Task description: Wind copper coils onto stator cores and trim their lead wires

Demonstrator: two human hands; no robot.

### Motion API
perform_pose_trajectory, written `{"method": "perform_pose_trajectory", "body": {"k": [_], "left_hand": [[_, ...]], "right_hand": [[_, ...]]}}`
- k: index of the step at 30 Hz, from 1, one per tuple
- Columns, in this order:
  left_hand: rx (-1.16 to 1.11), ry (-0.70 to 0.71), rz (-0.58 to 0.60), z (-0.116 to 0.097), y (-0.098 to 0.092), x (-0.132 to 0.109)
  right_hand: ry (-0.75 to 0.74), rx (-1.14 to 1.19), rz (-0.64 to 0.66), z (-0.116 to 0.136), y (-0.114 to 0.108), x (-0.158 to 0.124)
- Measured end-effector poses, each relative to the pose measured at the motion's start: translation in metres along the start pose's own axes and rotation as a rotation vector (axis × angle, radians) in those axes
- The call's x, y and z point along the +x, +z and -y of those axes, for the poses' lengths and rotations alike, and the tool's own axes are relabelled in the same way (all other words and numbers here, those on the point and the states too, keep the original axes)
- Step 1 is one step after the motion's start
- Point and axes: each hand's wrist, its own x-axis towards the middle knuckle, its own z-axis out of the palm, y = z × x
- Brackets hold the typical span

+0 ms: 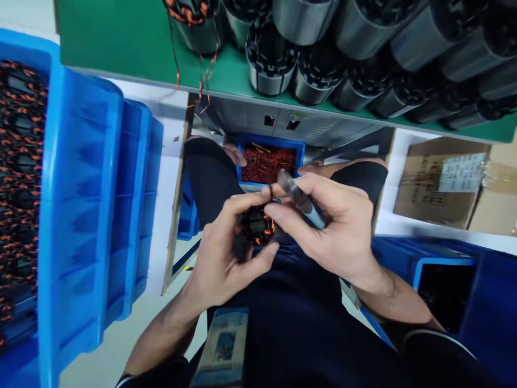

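Note:
My left hand is wrapped round a small black motor stator with orange copper windings, held over my lap. My right hand grips a grey-handled cutting tool, its fingertips touching the top of the stator. Both hands meet at the middle of the view, above my dark trousers.
A small blue bin of copper wire scraps sits on the floor between my knees. Stacked blue crates holding wound stators stand at left. A green bench edge above carries several metal stator cores. A cardboard box lies at right.

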Motion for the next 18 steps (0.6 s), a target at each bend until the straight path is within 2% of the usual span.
{"method": "perform_pose_trajectory", "body": {"k": [3,6,12,15,18], "left_hand": [[0.082,0.091,0.032,-0.003,-0.002,0.001],[0.069,0.114,-0.015,0.002,0.002,0.002],[-0.074,0.173,-0.152,0.012,0.018,0.01],[-0.175,0.14,-0.145,0.013,0.023,0.013],[-0.342,0.048,-0.105,0.015,0.028,0.01]], "right_hand": [[0.006,0.01,0.01,-0.004,0.001,-0.002],[0.037,0.082,-0.005,-0.009,0.0,-0.008],[0.329,0.486,0.009,-0.023,0.01,-0.016],[0.391,0.598,-0.009,-0.026,0.014,-0.019],[0.337,0.497,0.016,-0.02,0.014,-0.02]]}}
